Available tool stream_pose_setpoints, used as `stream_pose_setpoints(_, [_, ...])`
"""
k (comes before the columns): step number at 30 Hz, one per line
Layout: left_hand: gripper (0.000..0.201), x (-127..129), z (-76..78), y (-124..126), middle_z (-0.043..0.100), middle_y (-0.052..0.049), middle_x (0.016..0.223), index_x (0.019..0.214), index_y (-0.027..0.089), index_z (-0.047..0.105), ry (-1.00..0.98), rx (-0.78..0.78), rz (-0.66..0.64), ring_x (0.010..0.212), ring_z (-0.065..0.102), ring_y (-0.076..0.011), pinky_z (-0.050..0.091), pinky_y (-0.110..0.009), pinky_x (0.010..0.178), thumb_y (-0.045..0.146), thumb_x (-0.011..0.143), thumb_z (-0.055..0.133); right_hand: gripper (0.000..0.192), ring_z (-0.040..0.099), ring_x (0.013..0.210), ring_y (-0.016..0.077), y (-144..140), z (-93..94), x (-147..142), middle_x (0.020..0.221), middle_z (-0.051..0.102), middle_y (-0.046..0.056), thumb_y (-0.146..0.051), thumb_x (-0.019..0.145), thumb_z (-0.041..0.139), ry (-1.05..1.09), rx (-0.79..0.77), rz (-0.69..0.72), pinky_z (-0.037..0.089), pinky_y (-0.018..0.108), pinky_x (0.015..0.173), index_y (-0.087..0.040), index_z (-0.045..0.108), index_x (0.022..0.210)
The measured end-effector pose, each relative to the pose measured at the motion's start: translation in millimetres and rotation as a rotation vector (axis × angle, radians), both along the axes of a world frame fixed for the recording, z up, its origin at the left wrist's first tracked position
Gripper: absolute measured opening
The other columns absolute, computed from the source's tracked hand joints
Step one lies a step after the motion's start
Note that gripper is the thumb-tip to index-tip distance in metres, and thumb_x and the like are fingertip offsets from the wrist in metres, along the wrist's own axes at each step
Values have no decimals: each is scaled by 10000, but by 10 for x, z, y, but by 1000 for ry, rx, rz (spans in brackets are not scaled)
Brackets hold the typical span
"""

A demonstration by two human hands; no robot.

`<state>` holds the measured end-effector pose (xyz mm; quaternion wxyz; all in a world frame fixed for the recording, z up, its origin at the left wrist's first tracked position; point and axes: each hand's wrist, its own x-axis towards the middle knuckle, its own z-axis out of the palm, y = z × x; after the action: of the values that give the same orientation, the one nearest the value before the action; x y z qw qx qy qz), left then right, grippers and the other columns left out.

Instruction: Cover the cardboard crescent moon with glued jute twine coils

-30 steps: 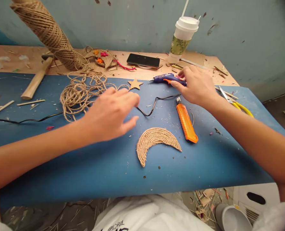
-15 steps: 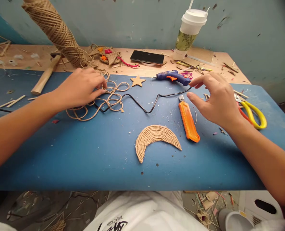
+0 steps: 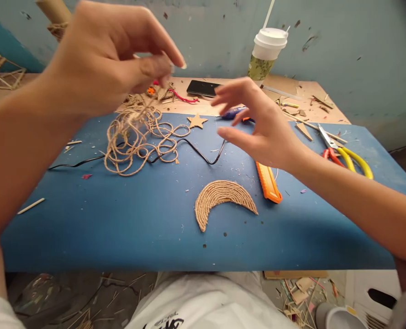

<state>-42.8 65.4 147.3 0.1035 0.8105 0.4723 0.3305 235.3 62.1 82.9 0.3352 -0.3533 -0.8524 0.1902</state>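
Observation:
My left hand [image 3: 117, 64] is raised above the table, thumb and fingers pinched on a strand of jute twine. Below it the loose twine [image 3: 127, 146] lies in a tangled heap, over a black cord [image 3: 196, 151]. My right hand [image 3: 254, 119] hovers with fingers apart and nothing in it. Partly hidden behind that hand are a blue glue gun [image 3: 232, 113] and an orange utility knife [image 3: 268, 183]. A cardboard star [image 3: 197, 121] rests between the hands. Nearer to me lies a crescent [image 3: 219, 196] covered in rows of twine.
Yellow-and-red-handled scissors [image 3: 346, 157] lie at the right. Along the back stand a lidded cup [image 3: 267, 50] and a black phone [image 3: 203, 87]. The twine spool [image 3: 55, 13] is mostly behind my left hand. Small sticks [image 3: 31, 205] and scraps are scattered about.
My left hand has risen from the table, drawing twine upward, and the loose heap has grown. My right hand has moved left, now in front of the glue gun.

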Motion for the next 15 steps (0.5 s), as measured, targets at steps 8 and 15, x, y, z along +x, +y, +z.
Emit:
stream_pose_setpoints(8, [399,37,55,-43,712,4,1148,1312,228,721,164,43,-116,1010,766,-179,648,-401,871,464,997,659,111,743,1008,187,423,197,-596,958,759,17,-338,905,731,184,-291,148,614,315,914,-259,656,883])
stream_pose_setpoints(15, [644,-508,-24,68,627,-10,817,1032,181,807,346,89,196,867,667,-188,588,-525,1014,744,927,513,57,712,921,198,603,206,-286,916,771,23,-219,783,740,230,-256,62,580,356,830,-259,715,814])
